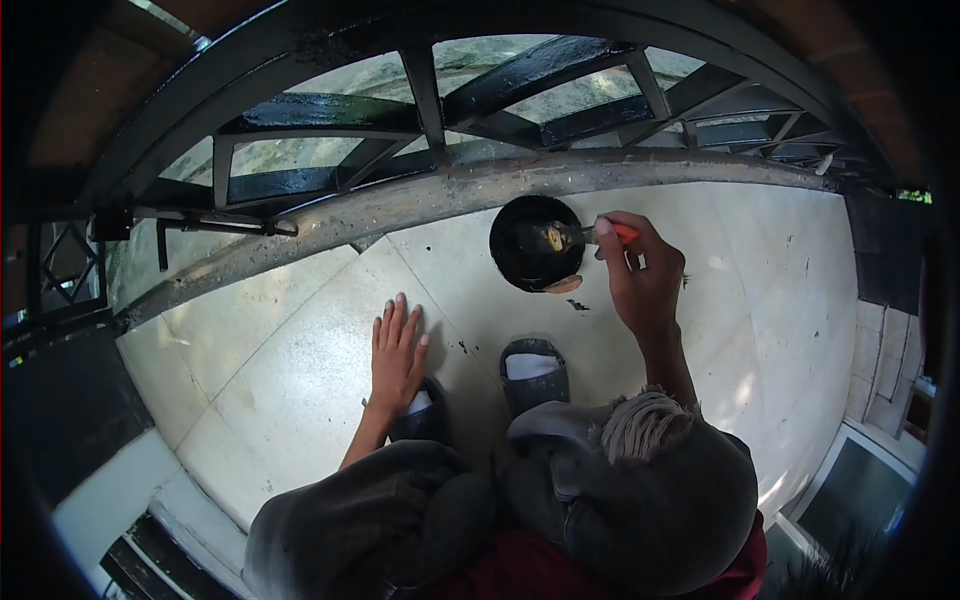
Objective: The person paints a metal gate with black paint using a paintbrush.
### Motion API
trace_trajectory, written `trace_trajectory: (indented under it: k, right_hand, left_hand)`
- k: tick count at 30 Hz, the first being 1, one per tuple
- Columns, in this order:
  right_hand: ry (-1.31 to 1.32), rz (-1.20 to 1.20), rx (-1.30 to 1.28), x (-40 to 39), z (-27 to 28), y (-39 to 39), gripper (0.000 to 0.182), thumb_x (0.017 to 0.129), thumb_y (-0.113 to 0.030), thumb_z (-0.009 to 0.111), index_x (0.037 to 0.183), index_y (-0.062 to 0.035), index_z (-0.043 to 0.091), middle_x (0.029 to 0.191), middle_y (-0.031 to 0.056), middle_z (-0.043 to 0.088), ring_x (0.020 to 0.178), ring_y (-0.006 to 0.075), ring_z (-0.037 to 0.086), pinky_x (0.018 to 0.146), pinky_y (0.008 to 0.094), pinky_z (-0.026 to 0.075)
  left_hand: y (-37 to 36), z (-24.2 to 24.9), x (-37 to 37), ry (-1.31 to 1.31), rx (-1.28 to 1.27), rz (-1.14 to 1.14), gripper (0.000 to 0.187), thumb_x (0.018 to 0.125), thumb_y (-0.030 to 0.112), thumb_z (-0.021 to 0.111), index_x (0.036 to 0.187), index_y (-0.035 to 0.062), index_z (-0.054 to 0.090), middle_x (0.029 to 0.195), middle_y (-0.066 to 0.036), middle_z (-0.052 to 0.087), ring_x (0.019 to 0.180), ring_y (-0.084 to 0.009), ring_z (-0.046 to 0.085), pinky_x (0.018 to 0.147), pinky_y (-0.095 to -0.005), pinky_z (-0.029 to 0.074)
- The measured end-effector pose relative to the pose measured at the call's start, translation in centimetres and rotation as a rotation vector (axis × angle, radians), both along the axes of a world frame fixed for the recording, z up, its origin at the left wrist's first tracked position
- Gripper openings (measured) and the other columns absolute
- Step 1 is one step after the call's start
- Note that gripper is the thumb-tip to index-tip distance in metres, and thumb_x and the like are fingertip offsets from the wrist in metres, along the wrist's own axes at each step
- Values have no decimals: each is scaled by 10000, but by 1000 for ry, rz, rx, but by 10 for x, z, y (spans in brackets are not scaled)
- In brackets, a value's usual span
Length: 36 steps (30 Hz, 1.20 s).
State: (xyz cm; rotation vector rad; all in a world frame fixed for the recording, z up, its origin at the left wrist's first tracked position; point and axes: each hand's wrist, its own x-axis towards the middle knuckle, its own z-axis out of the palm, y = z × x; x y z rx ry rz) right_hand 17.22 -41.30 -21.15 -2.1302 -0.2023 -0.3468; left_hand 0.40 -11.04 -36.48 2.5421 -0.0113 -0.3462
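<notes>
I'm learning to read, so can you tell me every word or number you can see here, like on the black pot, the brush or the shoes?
There are none to read.
Black pot: no label shows.
Brush with the orange handle, held in the right hand: no writing shows.
Sandals: plain.
Left hand lies flat on the bare floor tiles.

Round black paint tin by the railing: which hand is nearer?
Right. The right hand is beside the round black paint tin, holding an orange-handled brush dipped into it. The left hand rests flat on the pale tiled floor, well off toward the person.
</notes>
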Motion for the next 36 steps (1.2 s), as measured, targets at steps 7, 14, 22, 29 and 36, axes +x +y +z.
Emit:
trace_trajectory:
  k: [7, 14, 22, 29, 36]
  right_hand:
    - [84, -6, -33, 0, -17, 0, 117, 959, -137, 717, 977, -24, 693, 684, 42, 675, 557, 61, 592, 495, 222, 419]
    - [78, -43, -54, 0, -16, 3, 131, 954, -139, 722, 958, -17, 674, 674, 57, 671, 556, 102, 632, 513, 242, 457]
    - [-61, -107, -49, -3, -26, 14, 108, 931, -114, 733, 917, -44, 653, 684, 89, 671, 542, 196, 658, 498, 289, 489]
    - [-207, -83, -38, 1, -34, 7, 128, 974, -121, 681, 926, -12, 634, 653, 84, 650, 512, 148, 629, 486, 270, 469]
    - [338, -345, 846, 7, -81, -38, 248, 1054, -235, 566, 909, -38, 605, 603, 33, 581, 475, 109, 567, 435, 240, 371]
  left_hand:
    - [-7, 2, -21, 17, -3, 11, 527, 1054, 312, 454, 1544, 119, 433, 1676, -159, 243, 1555, -365, 194, 1253, -519, 117]
    - [-7, 2, -21, -7, 5, 20, 518, 1047, 301, 465, 1536, 127, 453, 1664, -158, 282, 1547, -363, 221, 1246, -510, 135]
    - [-7, 2, -20, -13, 6, 18, 513, 1042, 290, 473, 1526, 122, 468, 1662, -161, 286, 1544, -364, 227, 1245, -511, 132]
    - [-8, 2, -20, -10, 7, 18, 504, 1040, 277, 469, 1517, 114, 481, 1659, -166, 290, 1543, -366, 229, 1243, -512, 136]
    - [-11, 2, -19, -20, -10, 15, 485, 1042, 254, 464, 1502, 104, 497, 1655, -177, 293, 1540, -375, 228, 1236, -522, 143]
